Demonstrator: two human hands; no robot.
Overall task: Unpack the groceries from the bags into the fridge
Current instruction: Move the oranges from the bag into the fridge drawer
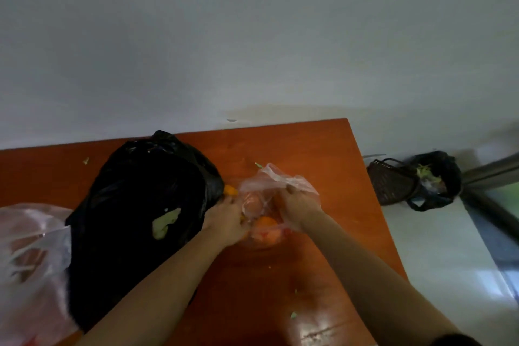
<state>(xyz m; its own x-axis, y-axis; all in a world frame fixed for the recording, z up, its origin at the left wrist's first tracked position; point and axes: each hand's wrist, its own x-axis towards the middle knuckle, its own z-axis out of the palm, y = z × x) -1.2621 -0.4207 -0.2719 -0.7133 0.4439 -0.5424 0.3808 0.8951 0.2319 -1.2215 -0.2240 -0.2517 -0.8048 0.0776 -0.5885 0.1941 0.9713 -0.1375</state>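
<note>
On the table [309,149], both hands are working a clear bag [276,185] of oranges [265,229] lying just right of the black bag [140,205]. The right hand [296,205] is pinching the clear bag's plastic mouth. The left hand [229,220] is curled at its left edge, touching fruit; its grip is unclear. Another clear bag [31,261] is lying left of the black bag.

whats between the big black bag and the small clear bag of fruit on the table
In the head view, the left hand fills the gap between the black bag and the clear fruit bag. A small orange fruit sits at the black bag's edge.
</note>
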